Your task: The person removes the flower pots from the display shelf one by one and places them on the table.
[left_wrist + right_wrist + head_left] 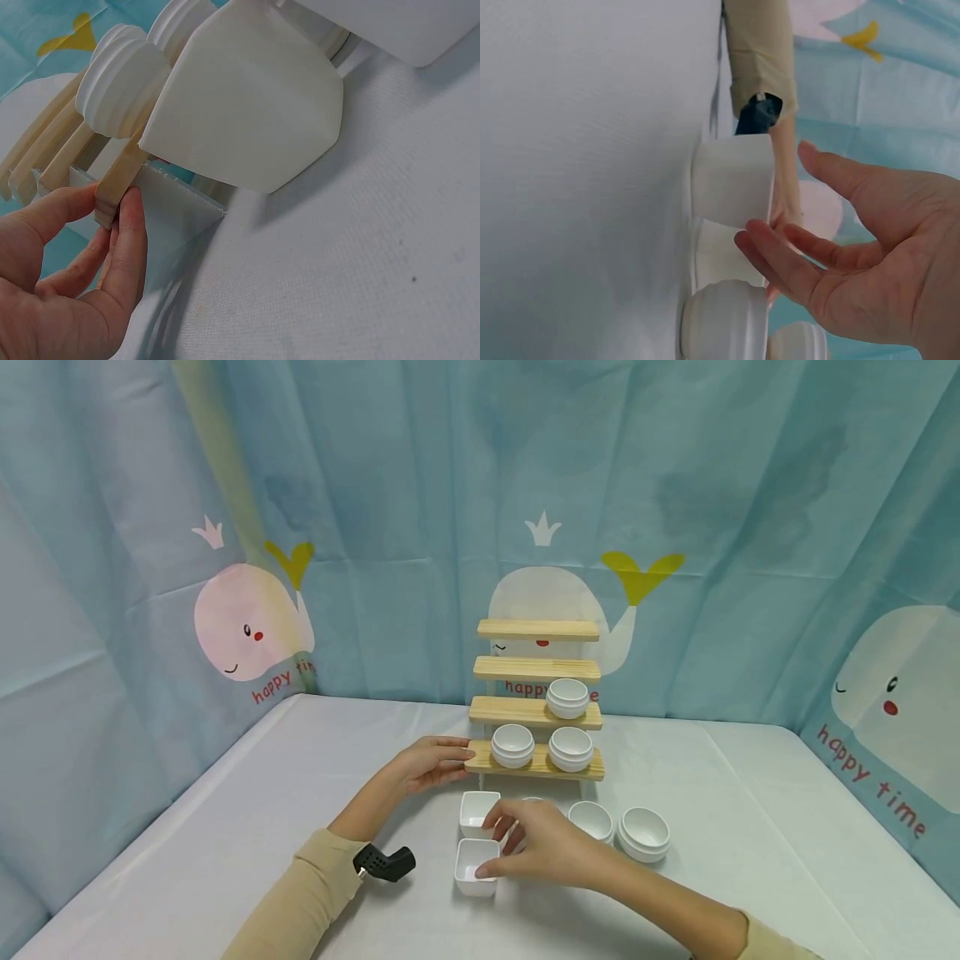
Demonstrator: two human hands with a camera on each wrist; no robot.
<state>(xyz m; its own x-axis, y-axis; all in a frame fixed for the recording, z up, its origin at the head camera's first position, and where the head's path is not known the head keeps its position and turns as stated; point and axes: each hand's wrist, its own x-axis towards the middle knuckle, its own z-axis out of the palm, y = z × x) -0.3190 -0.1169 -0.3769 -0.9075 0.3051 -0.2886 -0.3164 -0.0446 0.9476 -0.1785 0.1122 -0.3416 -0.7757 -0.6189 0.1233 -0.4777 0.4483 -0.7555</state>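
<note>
My left hand (pixel 435 763) pinches the left end of the lowest wooden step of a tiered display stand (pixel 534 712); the left wrist view shows thumb and fingers on either side of that wooden end (pixel 112 191). My right hand (pixel 536 842) hovers with thumb and fingers apart, close over the nearer of two square white bowls (pixel 472 867), holding nothing. Just behind it stands the other square bowl (pixel 478 808), partly covered by the fingers. In the right wrist view, the fingertips are right at the near bowl's rim (pixel 771 176).
Round white ribbed bowls sit on the stand: two on the lowest step, one (pixel 567 697) on the step above. More round bowls (pixel 643 833) stand on the white tablecloth (pixel 750 827) to the right, one mostly hidden behind my right hand. A blue curtain (pixel 405 527) hangs behind.
</note>
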